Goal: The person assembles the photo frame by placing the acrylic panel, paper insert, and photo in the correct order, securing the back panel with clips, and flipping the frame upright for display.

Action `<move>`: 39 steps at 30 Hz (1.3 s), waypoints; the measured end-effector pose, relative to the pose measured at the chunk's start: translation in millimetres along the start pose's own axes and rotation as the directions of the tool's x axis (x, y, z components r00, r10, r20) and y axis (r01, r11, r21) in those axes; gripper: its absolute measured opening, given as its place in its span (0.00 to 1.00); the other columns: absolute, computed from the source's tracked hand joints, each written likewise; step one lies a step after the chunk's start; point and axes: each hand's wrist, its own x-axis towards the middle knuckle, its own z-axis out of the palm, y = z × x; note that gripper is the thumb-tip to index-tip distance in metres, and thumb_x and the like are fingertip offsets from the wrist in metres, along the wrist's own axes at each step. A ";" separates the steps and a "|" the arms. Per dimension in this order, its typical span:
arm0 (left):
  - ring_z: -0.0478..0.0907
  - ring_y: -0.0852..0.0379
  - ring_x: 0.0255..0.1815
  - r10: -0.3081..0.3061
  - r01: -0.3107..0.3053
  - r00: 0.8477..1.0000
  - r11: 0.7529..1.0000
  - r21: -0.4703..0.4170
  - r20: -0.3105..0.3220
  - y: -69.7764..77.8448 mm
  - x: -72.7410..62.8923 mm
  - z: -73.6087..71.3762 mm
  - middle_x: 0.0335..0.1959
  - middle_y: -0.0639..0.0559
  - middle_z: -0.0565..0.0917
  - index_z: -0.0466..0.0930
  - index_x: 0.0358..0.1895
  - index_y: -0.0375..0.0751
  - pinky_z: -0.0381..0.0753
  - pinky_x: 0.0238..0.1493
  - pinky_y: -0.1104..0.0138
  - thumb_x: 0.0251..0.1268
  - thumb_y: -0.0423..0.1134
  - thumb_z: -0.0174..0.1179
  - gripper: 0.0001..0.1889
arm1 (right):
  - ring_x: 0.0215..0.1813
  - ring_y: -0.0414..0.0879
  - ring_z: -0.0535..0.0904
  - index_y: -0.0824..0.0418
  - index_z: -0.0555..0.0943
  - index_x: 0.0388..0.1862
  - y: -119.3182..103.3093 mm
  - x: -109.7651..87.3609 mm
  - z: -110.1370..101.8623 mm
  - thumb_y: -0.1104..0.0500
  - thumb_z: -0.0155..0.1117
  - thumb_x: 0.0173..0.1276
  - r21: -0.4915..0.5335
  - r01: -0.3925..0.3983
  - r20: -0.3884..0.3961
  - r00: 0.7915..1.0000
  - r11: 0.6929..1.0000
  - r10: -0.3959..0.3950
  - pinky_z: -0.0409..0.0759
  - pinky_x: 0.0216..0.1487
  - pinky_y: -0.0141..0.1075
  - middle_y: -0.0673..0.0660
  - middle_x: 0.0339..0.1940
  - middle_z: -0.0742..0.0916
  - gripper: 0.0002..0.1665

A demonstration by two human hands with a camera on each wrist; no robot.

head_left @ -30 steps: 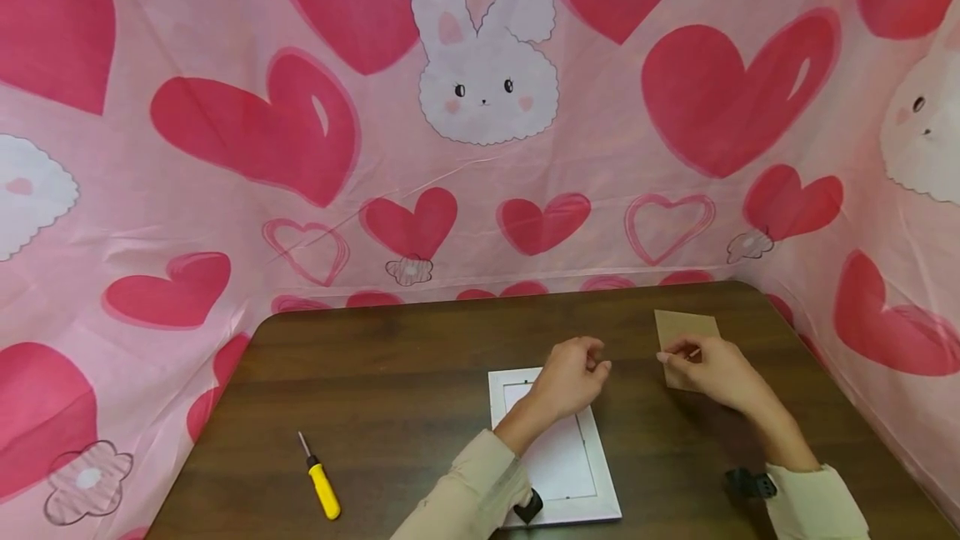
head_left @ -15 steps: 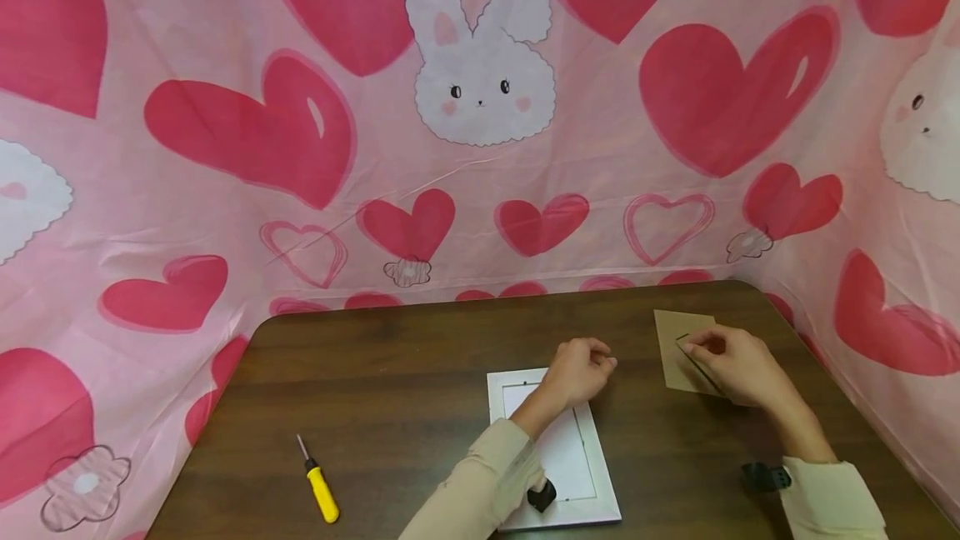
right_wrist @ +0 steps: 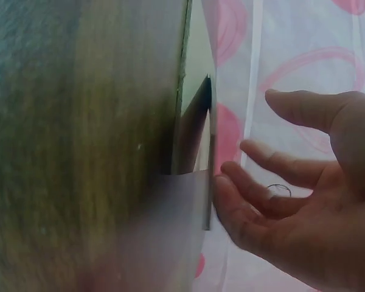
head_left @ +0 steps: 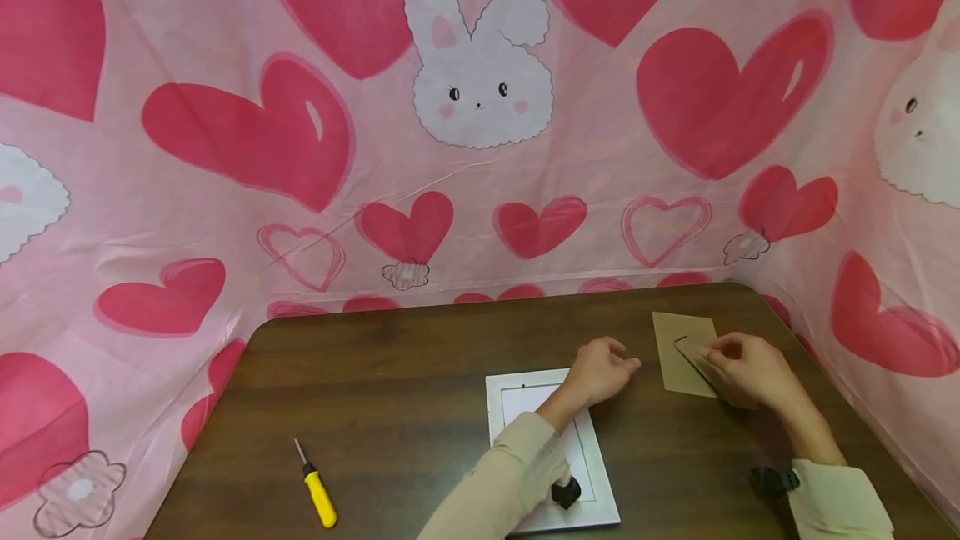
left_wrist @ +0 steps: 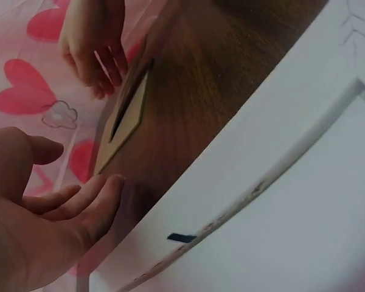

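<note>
A white picture frame point(head_left: 606, 486) lies back side up on the table, with a white sheet inside and small dark tabs point(left_wrist: 182, 238) along its inner edge. My left hand point(head_left: 600, 373) hovers at its upper right corner, fingers loosely bent, holding nothing. To the right lies a brown backing board point(head_left: 675, 369). A narrow stand flap point(right_wrist: 211, 158) is lifted off the board at an angle. My right hand point(head_left: 753, 369) is beside that flap, thumb apart from the fingers; in the right wrist view the lower fingertips are right at the flap's edge.
A screwdriver with a yellow handle point(head_left: 321, 500) lies on the left of the brown wooden table point(head_left: 405, 407). Pink cloth point(head_left: 480, 177) printed with hearts and rabbits hangs behind the table and along its sides.
My right hand has drawn back rightward from over the board, and the flap now shows raised. My left hand has shifted a little to the right. Frame and screwdriver stay put.
</note>
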 end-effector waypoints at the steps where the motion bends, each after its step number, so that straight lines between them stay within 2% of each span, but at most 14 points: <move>1: 0.88 0.63 0.43 -0.012 0.012 1.000 1.000 -0.015 -0.001 0.1 0.6 1.8 0.40 0.52 0.94 0.86 0.54 0.40 0.82 0.47 0.71 0.70 0.47 0.68 0.17 | 0.50 0.70 0.84 0.75 0.81 0.54 1.7 0.0 0.3 0.47 0.64 0.78 0.002 -0.014 0.000 1.000 1.000 0.014 0.81 0.50 0.59 0.76 0.48 0.88 0.29; 4: 0.87 0.64 0.35 -0.050 0.050 0.999 0.996 -0.079 0.006 -0.4 1.7 6.8 0.36 0.52 0.93 0.87 0.49 0.40 0.81 0.40 0.71 0.70 0.47 0.68 0.15 | 0.53 0.74 0.81 0.78 0.77 0.58 6.1 0.7 0.1 0.45 0.62 0.78 0.010 -0.064 0.012 0.998 0.998 0.064 0.80 0.51 0.63 0.80 0.53 0.85 0.34; 7: 0.90 0.56 0.34 -0.091 0.098 0.995 0.965 -0.242 0.040 -0.7 2.3 11.4 0.34 0.45 0.92 0.85 0.44 0.38 0.87 0.40 0.66 0.71 0.43 0.68 0.11 | 0.55 0.77 0.80 0.81 0.74 0.61 9.6 1.5 -1.3 0.42 0.60 0.79 0.027 -0.112 0.048 0.993 0.993 0.111 0.81 0.51 0.63 0.83 0.56 0.82 0.39; 8: 0.91 0.53 0.34 -0.101 0.116 0.993 0.946 -0.302 0.063 -0.7 2.6 12.5 0.35 0.43 0.92 0.85 0.43 0.37 0.88 0.41 0.64 0.72 0.42 0.68 0.10 | 0.55 0.77 0.80 0.82 0.73 0.62 10.6 1.5 -1.6 0.42 0.60 0.79 0.035 -0.124 0.061 0.991 0.992 0.121 0.81 0.51 0.63 0.84 0.57 0.81 0.41; 11: 0.91 0.43 0.41 -0.122 0.178 0.982 0.860 -0.478 0.147 1.1 4.7 15.2 0.40 0.36 0.90 0.85 0.43 0.32 0.90 0.47 0.58 0.72 0.38 0.67 0.10 | 0.56 0.77 0.79 0.83 0.71 0.63 13.9 0.9 -3.4 0.40 0.58 0.80 0.048 -0.162 0.091 0.983 0.986 0.157 0.81 0.52 0.63 0.85 0.59 0.79 0.43; 13: 0.90 0.41 0.45 -0.126 0.221 0.971 0.808 -0.547 0.205 2.6 6.7 16.4 0.44 0.35 0.89 0.84 0.47 0.29 0.89 0.52 0.56 0.74 0.39 0.65 0.13 | 0.56 0.77 0.78 0.84 0.71 0.64 15.9 0.8 -4.8 0.40 0.57 0.80 0.051 -0.184 0.102 0.979 0.982 0.178 0.80 0.53 0.64 0.85 0.60 0.78 0.44; 15: 0.89 0.39 0.48 -0.132 0.253 0.961 0.773 -0.581 0.242 4.2 8.4 17.8 0.46 0.34 0.88 0.83 0.50 0.27 0.88 0.55 0.53 0.75 0.40 0.64 0.16 | 0.57 0.78 0.78 0.84 0.71 0.63 17.2 0.7 -5.7 0.39 0.56 0.80 0.046 -0.203 0.110 0.974 0.978 0.197 0.80 0.54 0.64 0.85 0.60 0.78 0.45; 17: 0.89 0.38 0.49 -0.133 0.263 0.957 0.768 -0.584 0.256 5.6 9.5 20.1 0.46 0.33 0.88 0.82 0.52 0.26 0.88 0.56 0.51 0.75 0.41 0.63 0.18 | 0.57 0.77 0.78 0.84 0.71 0.63 17.2 0.9 -6.6 0.39 0.56 0.80 0.043 -0.215 0.120 0.971 0.976 0.209 0.80 0.53 0.64 0.85 0.60 0.78 0.44; 21: 0.89 0.36 0.48 -0.134 0.257 0.959 0.779 -0.571 0.249 9.2 9.8 27.1 0.44 0.32 0.87 0.82 0.51 0.24 0.87 0.55 0.49 0.76 0.40 0.62 0.17 | 0.50 0.70 0.82 0.81 0.76 0.57 14.8 1.4 -6.4 0.40 0.57 0.79 0.034 -0.226 0.121 0.968 0.974 0.220 0.83 0.47 0.56 0.80 0.53 0.83 0.41; 24: 0.88 0.35 0.48 -0.137 0.265 0.958 0.758 -0.596 0.252 12.4 9.9 32.9 0.44 0.32 0.87 0.81 0.51 0.23 0.87 0.56 0.48 0.76 0.39 0.61 0.17 | 0.45 0.62 0.82 0.79 0.79 0.54 13.1 1.1 -4.7 0.40 0.58 0.78 0.043 -0.238 0.125 0.965 0.970 0.231 0.82 0.41 0.49 0.75 0.47 0.85 0.39; 27: 0.88 0.36 0.48 -0.155 0.281 0.955 0.739 -0.612 0.251 16.0 10.6 35.9 0.44 0.33 0.86 0.80 0.50 0.22 0.87 0.55 0.47 0.75 0.41 0.61 0.18 | 0.44 0.60 0.82 0.78 0.80 0.53 11.6 1.0 -3.2 0.39 0.58 0.78 0.054 -0.248 0.131 0.962 0.967 0.240 0.81 0.39 0.45 0.73 0.46 0.86 0.38; 34: 0.88 0.41 0.44 -0.200 0.316 0.947 0.736 -0.599 0.253 20.5 12.6 36.1 0.43 0.33 0.87 0.81 0.48 0.25 0.89 0.53 0.50 0.75 0.46 0.61 0.21 | 0.46 0.62 0.83 0.76 0.82 0.52 7.9 0.7 -2.1 0.38 0.57 0.78 0.054 -0.243 0.130 0.963 0.968 0.234 0.82 0.42 0.49 0.74 0.48 0.86 0.38; 39: 0.88 0.46 0.42 -0.224 0.351 0.935 0.691 -0.631 0.275 19.1 14.9 37.4 0.42 0.33 0.88 0.82 0.49 0.25 0.88 0.55 0.54 0.75 0.47 0.61 0.22 | 0.45 0.61 0.84 0.74 0.84 0.47 5.8 0.8 -2.9 0.38 0.56 0.79 0.038 -0.239 0.115 0.966 0.970 0.233 0.81 0.40 0.48 0.72 0.46 0.87 0.36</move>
